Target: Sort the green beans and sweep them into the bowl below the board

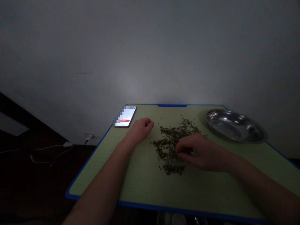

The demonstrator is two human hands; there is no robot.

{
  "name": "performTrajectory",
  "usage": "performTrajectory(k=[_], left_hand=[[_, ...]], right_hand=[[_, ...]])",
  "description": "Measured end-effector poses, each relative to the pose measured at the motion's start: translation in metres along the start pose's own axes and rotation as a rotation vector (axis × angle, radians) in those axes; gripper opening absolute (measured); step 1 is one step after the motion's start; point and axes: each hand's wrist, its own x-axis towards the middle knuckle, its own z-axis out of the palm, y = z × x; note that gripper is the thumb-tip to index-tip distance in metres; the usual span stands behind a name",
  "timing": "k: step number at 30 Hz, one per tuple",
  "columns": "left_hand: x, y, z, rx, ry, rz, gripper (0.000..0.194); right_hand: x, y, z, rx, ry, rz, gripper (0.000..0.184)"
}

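Observation:
Small dark brown grains [175, 132], like seeds or peppercorns, lie scattered in a loose patch on the pale green table top [140, 181]. Over the right side of this patch is my right hand [199, 151], its thumb and index finger drawn together in a pinch just above the grains. Whatever sits between those fingertips is too small to make out. My left hand [140, 129] rests on the table left of the patch, fingers curled in. Its palm side is hidden, so any contents cannot be told.
A shiny oval metal bowl [236, 126] stands at the right rear. On the left rear edge lies a phone with a lit screen [126, 117]. Blue trim borders the table, which stands against a grey wall [164, 56]. White cables [67, 144] run at the left.

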Motion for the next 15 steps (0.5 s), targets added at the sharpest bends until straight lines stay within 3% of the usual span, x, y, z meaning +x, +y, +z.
performTrajectory(k=[15], left_hand=[[-0.0011, 0.0034, 0.0000, 0.013, -0.004, -0.009, 0.029]], right_hand=[[-0.0013, 0.0033, -0.0032, -0.016, -0.066, 0.029, 0.011]])
